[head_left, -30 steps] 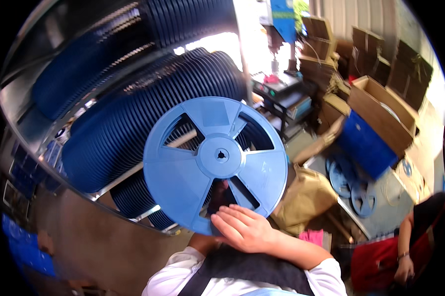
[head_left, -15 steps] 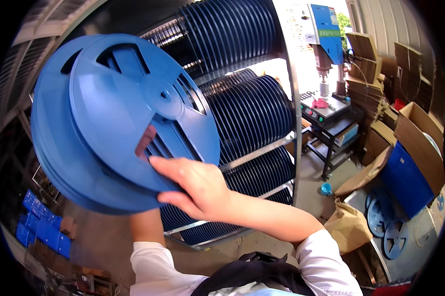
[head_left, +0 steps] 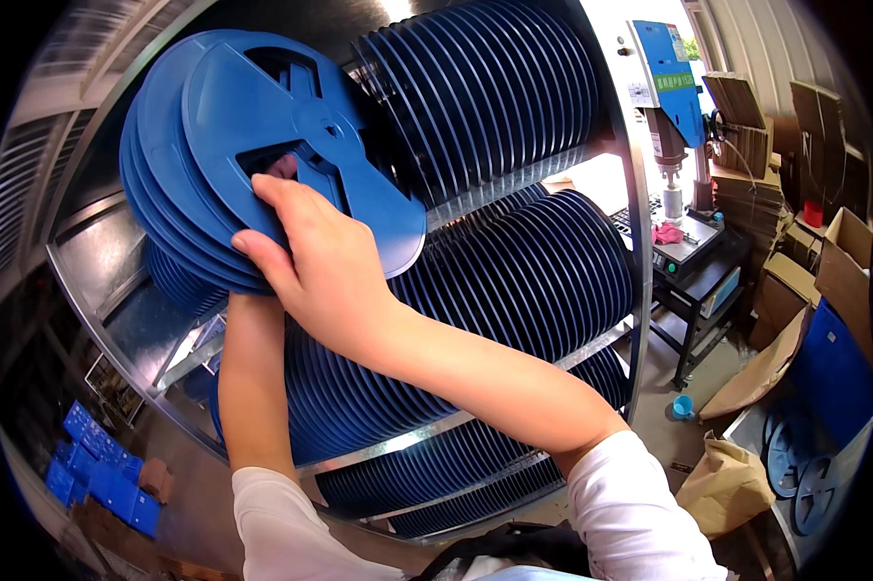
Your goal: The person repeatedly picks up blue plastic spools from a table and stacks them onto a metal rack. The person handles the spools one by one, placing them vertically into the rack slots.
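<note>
A stack of several blue plastic reels (head_left: 228,131) hangs tilted in front of the rack at upper left. The front reel has cut-out openings and a hub with a small hole. My right hand (head_left: 325,252) is closed on the stack's lower edge, fingers at the opening and thumb across the rims. My left forearm (head_left: 255,387) rises behind the stack, which hides the left hand; I cannot tell whether the shaded fingertips inside the opening are its own. Rows of dark blue reels (head_left: 514,281) stand on edge in the metal rack, close behind my hands.
The rack's metal post (head_left: 640,290) rises right of the rows. Beyond it stand a blue-and-white press machine (head_left: 664,87) on a black stand, cardboard boxes (head_left: 848,252) and a brown paper bag (head_left: 722,489). Blue crates (head_left: 107,474) sit on the floor at lower left.
The reel stack and both arms have moved up and closer to the rack's upper shelf. My view has come nearer the rack, and its left side now shows.
</note>
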{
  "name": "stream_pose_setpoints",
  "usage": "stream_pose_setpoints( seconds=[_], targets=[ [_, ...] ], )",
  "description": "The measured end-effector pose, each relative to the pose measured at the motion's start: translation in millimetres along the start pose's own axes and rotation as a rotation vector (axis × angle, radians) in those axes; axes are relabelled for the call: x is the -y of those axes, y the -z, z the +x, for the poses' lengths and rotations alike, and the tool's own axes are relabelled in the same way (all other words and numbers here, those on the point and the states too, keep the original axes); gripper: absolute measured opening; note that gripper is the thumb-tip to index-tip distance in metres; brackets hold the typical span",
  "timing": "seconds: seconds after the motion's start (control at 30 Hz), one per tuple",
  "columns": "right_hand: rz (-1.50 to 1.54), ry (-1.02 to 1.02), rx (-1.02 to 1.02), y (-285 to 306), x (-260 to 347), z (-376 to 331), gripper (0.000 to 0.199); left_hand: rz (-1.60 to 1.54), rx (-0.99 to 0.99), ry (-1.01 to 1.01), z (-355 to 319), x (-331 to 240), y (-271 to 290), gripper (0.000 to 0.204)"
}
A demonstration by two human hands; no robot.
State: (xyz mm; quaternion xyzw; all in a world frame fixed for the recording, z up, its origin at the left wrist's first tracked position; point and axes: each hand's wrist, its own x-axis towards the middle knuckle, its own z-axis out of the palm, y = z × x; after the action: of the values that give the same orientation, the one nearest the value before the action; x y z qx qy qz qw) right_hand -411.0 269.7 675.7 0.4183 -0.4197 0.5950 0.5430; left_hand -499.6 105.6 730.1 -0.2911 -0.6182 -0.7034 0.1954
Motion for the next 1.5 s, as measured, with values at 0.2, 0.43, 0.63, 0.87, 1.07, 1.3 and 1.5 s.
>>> stream_pose_setpoints(
  seconds=[0.2, 0.43, 0.63, 0.87, 1.07, 1.3, 1.5],
  targets=[
    [0.022, -0.099, -0.084, -14.4, -28.0, 26.3, 0.038, 0.025, -0.006, -0.03, 35.3, -2.9, 8.8, 0.041],
    [-0.048, -0.249, -0.094, -3.8, -58.9, 42.7, 0.051, -0.143, 0.025, -0.037, 23.3, -16.2, 14.6, 0.04],
    [-0.225, -0.246, 0.064, 41.0, -70.8, 79.1, 0.047, -0.48, 0.111, 0.109, -10.9, -14.5, 34.6, 0.025],
    [-0.41, -0.158, 0.054, 41.3, -90.1, 105.5, 0.042, -0.529, 0.132, 0.068, -38.0, -23.5, 64.8, 0.026],
    [-0.633, 0.184, -0.053, 36.1, -103.9, 98.0, 0.05, -0.552, 0.061, 0.092, -58.0, -29.9, 54.6, 0.027],
    [-1.266, 0.543, 0.475, 83.6, -125.8, 82.8, 0.056, -0.535, -0.022, 0.092, -68.2, -32.6, 37.6, 0.024],
    [-0.809, 0.642, 0.367, 84.4, -82.1, 46.1, 0.053, -0.516, 0.122, 0.137, -55.2, -29.0, 18.9, 0.037]
  ],
)
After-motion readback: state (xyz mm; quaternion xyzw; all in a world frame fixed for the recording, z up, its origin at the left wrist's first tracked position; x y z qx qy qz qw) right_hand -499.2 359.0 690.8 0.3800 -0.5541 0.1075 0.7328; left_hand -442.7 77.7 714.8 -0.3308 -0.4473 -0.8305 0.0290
